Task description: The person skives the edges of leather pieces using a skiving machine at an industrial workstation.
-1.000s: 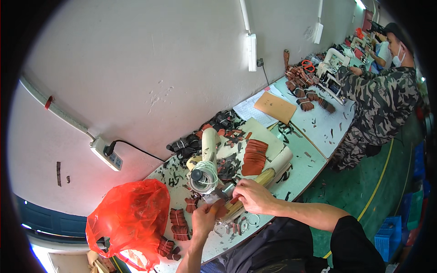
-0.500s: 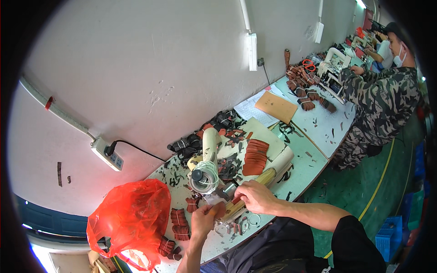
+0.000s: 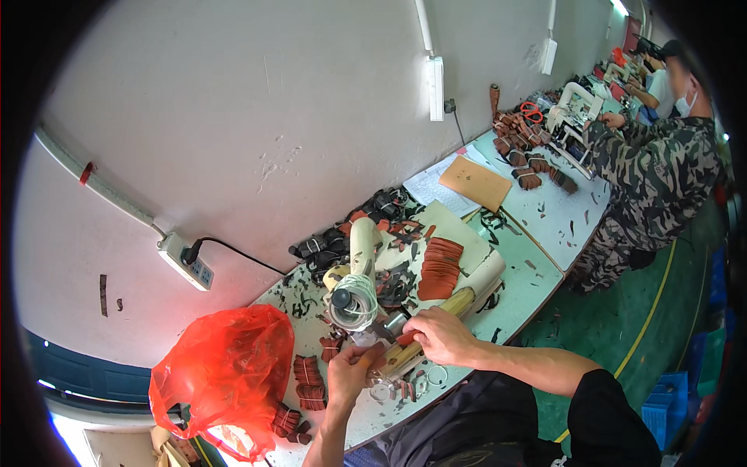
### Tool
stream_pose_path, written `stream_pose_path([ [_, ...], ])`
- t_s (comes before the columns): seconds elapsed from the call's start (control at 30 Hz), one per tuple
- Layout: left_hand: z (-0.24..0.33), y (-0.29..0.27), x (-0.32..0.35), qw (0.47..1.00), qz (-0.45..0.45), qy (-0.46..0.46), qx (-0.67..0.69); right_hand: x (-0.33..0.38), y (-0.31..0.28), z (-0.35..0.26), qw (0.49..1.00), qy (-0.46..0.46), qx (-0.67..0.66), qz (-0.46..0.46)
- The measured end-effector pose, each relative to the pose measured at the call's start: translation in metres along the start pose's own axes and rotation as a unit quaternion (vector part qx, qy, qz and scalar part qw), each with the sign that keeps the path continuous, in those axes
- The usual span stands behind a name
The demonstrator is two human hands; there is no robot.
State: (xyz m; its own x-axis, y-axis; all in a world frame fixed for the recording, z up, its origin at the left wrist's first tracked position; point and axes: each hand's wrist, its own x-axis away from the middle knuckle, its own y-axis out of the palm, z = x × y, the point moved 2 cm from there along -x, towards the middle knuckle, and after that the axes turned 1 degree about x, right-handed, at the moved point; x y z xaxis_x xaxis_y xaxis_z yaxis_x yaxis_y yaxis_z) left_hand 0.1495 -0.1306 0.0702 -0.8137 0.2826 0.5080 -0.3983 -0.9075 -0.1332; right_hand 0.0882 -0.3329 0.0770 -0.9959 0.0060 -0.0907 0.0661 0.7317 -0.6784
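Observation:
My left hand is closed on a small brown leather-like piece at the front of a cream machine. Close beside it, my right hand pinches a reddish-orange strip near the machine's metal working head. Fingers partly cover both pieces, so I cannot tell how far they reach into the machine. Behind my right hand, a stack of rust-coloured strips lies on the machine's flat top. Dark and reddish scraps are scattered there too.
A red plastic bag stands at the left, beside tied brown bundles. Black bundles lie along the wall. A tan envelope rests on papers farther right. Beyond, a person in camouflage clothing works at another machine.
The brown piece in my left hand has turned, showing a darker face, and lies closer to the strip. More of the reddish strip shows at my right fingertips. The whole view has shifted slightly.

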Motion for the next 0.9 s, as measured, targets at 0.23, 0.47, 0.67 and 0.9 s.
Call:
stream_pose_path([
  [0.23,-0.004,0.015,-0.013,0.99,0.026,0.027,-0.136,-0.009,0.013,-0.009,0.999,-0.034,0.005,0.001],
  [0.47,-0.01,0.0,-0.001,0.997,-0.03,0.067,0.003,-0.002,-0.005,-0.01,0.998,0.001,-0.033,0.045],
  [0.67,-0.002,0.006,-0.002,0.99,0.047,0.069,-0.109,-0.002,0.004,0.0,0.999,-0.012,-0.037,-0.002],
  [0.9,-0.014,0.023,-0.014,0.99,0.041,0.13,-0.021,-0.005,0.008,-0.008,0.998,-0.035,-0.007,0.053],
])
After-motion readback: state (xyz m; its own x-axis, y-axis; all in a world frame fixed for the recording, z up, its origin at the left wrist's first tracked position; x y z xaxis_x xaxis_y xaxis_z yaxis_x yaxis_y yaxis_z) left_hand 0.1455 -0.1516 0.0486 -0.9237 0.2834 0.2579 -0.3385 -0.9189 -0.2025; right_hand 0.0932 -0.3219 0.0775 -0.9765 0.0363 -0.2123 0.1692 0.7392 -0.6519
